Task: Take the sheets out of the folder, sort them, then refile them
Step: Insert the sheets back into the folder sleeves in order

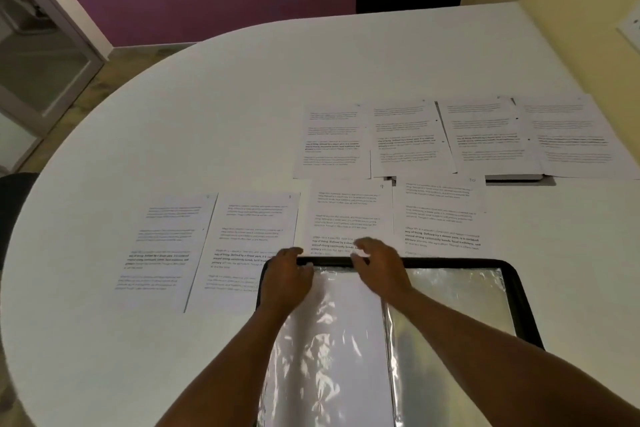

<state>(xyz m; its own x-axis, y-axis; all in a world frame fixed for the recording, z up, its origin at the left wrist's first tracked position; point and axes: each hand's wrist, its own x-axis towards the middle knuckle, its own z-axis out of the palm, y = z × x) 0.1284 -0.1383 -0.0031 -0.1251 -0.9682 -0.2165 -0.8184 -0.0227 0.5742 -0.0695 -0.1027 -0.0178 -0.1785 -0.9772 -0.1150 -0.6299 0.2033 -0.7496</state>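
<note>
Handwritten "9" (381, 186) and "10" (472, 180)

I see a white counter (214, 107) with a rounded left edge. Eight printed sheets lie flat on it in two rows: a far row of four (446, 139) at right, overlapping, and a near row of four (263, 243). An open black folder (519, 291) lies nearest me, covering the near row's lower edges.

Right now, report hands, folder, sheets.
Left hand and right hand at folder top edge, grip unclear. Eight sheets spread on table. Nothing blocking.
</note>
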